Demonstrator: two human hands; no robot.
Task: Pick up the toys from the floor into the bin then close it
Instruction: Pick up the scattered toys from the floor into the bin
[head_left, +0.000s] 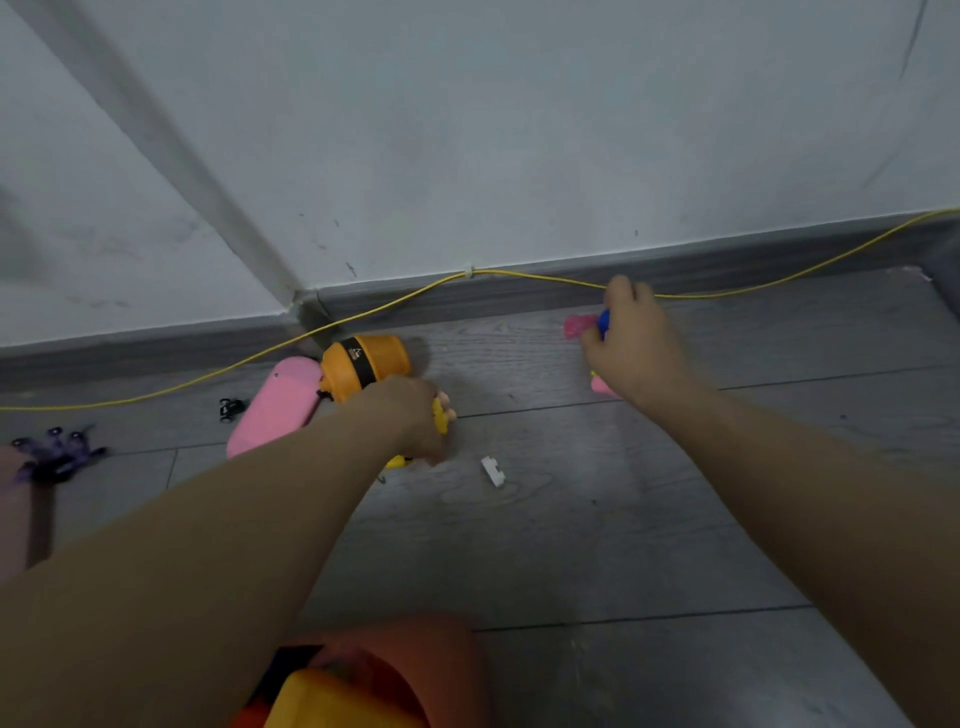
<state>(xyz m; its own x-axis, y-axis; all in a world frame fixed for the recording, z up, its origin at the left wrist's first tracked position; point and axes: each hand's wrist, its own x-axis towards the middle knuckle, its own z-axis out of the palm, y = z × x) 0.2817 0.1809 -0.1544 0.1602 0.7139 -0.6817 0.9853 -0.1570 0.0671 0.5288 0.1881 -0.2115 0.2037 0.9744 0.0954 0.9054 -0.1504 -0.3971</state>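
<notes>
My left hand (413, 415) is closed around a small yellow toy (441, 415) low over the grey floor. My right hand (636, 343) reaches toward the baseboard and grips a pink and blue toy (584, 326); another pink piece (602, 385) shows under its wrist. An orange barrel-shaped toy (366, 364) and a pink oblong toy (278, 408) lie by the corner. A small black toy car (230, 409), a purple claw toy (54, 452) and a white block (493, 471) also lie on the floor. The orange bin (415, 670) sits at the bottom, with yellow and orange toys inside.
A yellow cable (519, 274) runs along the grey baseboard and across the floor to the left. Two white walls meet in a corner (301, 306) just behind the orange toy. A pink object (13, 514) is at the left edge.
</notes>
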